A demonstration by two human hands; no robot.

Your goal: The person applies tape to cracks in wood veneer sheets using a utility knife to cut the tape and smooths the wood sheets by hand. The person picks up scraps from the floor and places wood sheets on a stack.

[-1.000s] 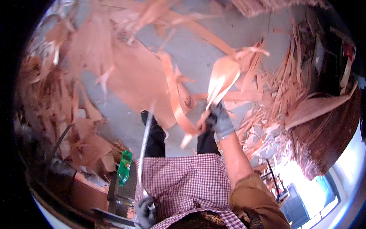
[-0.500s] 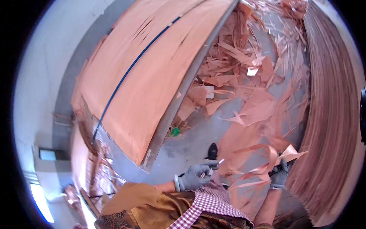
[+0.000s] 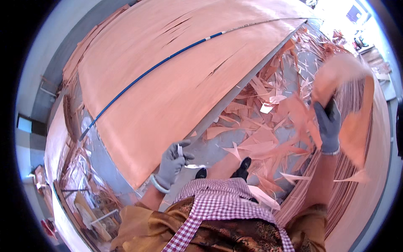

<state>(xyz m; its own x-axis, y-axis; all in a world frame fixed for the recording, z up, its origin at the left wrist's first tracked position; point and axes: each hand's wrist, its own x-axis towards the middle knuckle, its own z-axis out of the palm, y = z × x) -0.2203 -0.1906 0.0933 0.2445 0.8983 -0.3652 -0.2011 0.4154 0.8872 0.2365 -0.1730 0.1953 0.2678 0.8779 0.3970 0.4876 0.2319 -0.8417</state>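
My gloved left hand (image 3: 170, 164), near the lower edge of a big pale veneer sheet (image 3: 159, 109), is closed on a narrow white-and-silver blade (image 3: 194, 166) that points to the right. My gloved right hand (image 3: 326, 126) is raised at the right with its fingers closed on torn veneer (image 3: 333, 75), which curls upward and is smeared by motion. More orange veneer (image 3: 352, 134) hangs just right of this hand, beside a tall stack of layered sheets (image 3: 315, 197).
A blue rod (image 3: 153, 69) lies curved across the big sheet. Veneer scraps (image 3: 256, 138) litter the floor between the two stacks. Curled sheets and debris (image 3: 86, 193) lie at the lower left, near a pale wall (image 3: 31, 157). A bright opening (image 3: 348, 12) is at the top right.
The view has swung toward the big sheet and rod. Since half a second ago my right hand has risen with the veneer, and my left hand has moved left with the blade.
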